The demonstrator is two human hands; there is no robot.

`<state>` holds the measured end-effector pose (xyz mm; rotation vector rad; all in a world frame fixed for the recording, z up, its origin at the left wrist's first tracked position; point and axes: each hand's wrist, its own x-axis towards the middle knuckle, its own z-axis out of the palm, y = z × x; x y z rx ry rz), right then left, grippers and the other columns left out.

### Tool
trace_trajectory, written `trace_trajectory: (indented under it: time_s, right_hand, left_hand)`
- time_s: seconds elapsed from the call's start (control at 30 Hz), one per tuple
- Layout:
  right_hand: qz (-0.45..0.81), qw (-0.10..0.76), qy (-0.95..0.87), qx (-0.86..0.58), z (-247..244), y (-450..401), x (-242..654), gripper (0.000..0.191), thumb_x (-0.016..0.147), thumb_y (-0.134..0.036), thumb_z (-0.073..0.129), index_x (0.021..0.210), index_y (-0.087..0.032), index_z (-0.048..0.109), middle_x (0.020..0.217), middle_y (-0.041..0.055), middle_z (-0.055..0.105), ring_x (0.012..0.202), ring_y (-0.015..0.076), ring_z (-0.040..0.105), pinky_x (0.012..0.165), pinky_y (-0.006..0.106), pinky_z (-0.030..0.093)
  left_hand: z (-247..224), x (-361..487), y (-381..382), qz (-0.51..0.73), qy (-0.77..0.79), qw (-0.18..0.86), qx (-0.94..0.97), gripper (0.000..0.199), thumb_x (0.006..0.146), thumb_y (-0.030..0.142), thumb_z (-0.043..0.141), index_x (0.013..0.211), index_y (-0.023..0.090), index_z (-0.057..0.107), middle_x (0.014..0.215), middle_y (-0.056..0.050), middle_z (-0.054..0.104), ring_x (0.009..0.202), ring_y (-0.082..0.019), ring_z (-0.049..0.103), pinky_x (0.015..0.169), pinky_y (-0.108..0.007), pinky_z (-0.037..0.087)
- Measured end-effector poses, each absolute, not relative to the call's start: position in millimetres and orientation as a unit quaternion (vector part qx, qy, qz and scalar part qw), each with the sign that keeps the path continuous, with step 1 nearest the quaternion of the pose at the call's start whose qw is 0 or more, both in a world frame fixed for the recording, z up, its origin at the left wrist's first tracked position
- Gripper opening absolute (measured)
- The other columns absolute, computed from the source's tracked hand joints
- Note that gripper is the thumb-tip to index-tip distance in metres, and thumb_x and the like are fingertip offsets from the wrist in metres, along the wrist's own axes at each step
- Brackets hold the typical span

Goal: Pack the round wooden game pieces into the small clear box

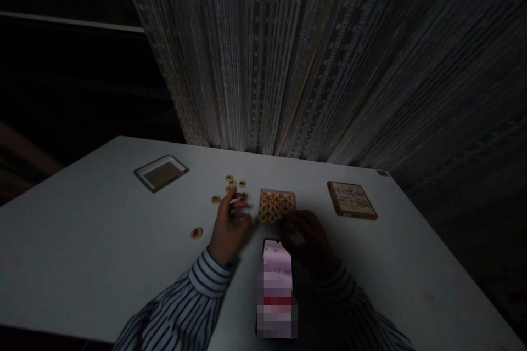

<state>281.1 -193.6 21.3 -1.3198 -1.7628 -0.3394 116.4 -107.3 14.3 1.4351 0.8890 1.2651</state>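
A small tray (295, 196) holds rows of round Chinese chess pieces (276, 204), red-marked at the back and dark-marked in front. My right hand (307, 236) is at its near right corner, fingers closed together; shadow hides what they hold, if anything. Left of the tray is my left hand (230, 227), fingers apart and nothing visible in them. Beyond its fingertips lie several loose chess pieces (229, 178), and one under the fingers is partly covered. Farther left, a single chess piece (196, 233) rests alone on the white table (102, 230).
A lit phone (278, 263) lies between my forearms, showing 17:00. At the left back is an open box part (161, 173); a printed box (352, 199) lies at the right. A string curtain (263, 66) hangs behind the table's far edge.
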Motion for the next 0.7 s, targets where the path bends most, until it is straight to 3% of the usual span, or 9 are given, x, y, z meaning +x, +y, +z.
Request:
trace_trajectory:
  time_s: [0.37, 0.57, 0.63, 0.7]
  right_hand:
    - [-0.128, 0.437, -0.702, -0.547, 17, -190, 283, 0.019, 0.078, -0.016, 0.057, 0.097, -0.019, 0.056, 0.085, 0.0074, 0.062, 0.079, 0.0178, 0.059, 0.066, 0.032, 0.052]
    - [-0.104, 0.445, -0.706, -0.541, 16, -188, 283, 0.020, 0.080, -0.014, 0.053, 0.099, -0.019, 0.056, 0.084, 0.0069, 0.063, 0.075, 0.0169, 0.060, 0.063, 0.030, 0.054]
    - [-0.097, 0.452, -0.701, -0.542, 14, -187, 283, 0.020, 0.080, -0.014, 0.054, 0.100, -0.019, 0.056, 0.085, 0.0075, 0.063, 0.076, 0.0166, 0.061, 0.063, 0.030, 0.055]
    - [-0.090, 0.458, -0.700, -0.541, 13, -187, 283, 0.023, 0.080, -0.014, 0.054, 0.102, -0.019, 0.055, 0.087, 0.0080, 0.063, 0.077, 0.0164, 0.061, 0.064, 0.029, 0.055]
  left_hand:
    - [16, 116, -105, 0.508, 0.383, 0.544, 0.548, 0.040, 0.073, 0.029, 0.059, 0.110, 0.014, 0.052, 0.094, -0.009, 0.068, 0.083, -0.017, 0.064, 0.080, -0.033, 0.048]
    - [26, 115, -98, 0.467, 0.458, 0.480, 0.584, 0.025, 0.072, 0.037, 0.059, 0.063, 0.014, 0.063, 0.052, -0.001, 0.062, 0.056, -0.015, 0.059, 0.061, -0.027, 0.048]
    - [26, 118, -98, 0.460, 0.448, 0.476, 0.602, 0.024, 0.073, 0.036, 0.057, 0.064, 0.015, 0.065, 0.052, -0.001, 0.062, 0.056, -0.015, 0.059, 0.060, -0.026, 0.047]
    - [24, 122, -98, 0.452, 0.419, 0.505, 0.605, 0.023, 0.073, 0.034, 0.058, 0.081, 0.015, 0.068, 0.066, -0.003, 0.068, 0.063, -0.016, 0.061, 0.062, -0.027, 0.048]
